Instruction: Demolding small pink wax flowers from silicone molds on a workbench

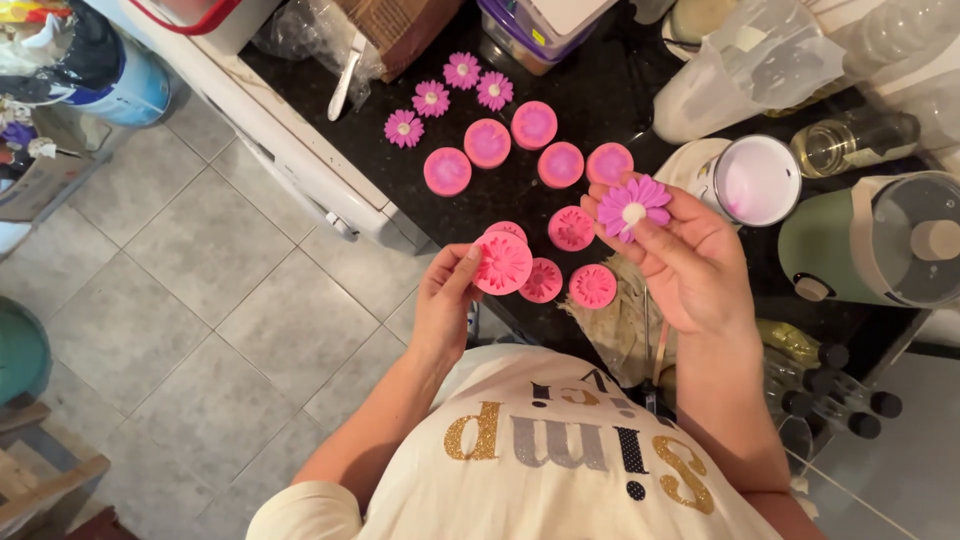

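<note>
The left hand (445, 300) grips a round pink flower mould (502, 262) by its edge, patterned face up, just in front of the black surface (590, 100). The right hand (685, 260) pinches a purple daisy-shaped flower (633, 206) with a white centre, close beside the mould. Beyond the mould, more pink moulds (487, 143) and three finished flowers (431, 98) lie on the surface; a white cup (757, 180) stands further off.

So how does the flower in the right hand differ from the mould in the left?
The flower in the right hand is purple with loose petals and a white centre; the mould in the left hand is a solid pink disc, its daisy pattern only pressed in. The mould looks slightly larger. Both are round and pinched by fingertips.
</note>
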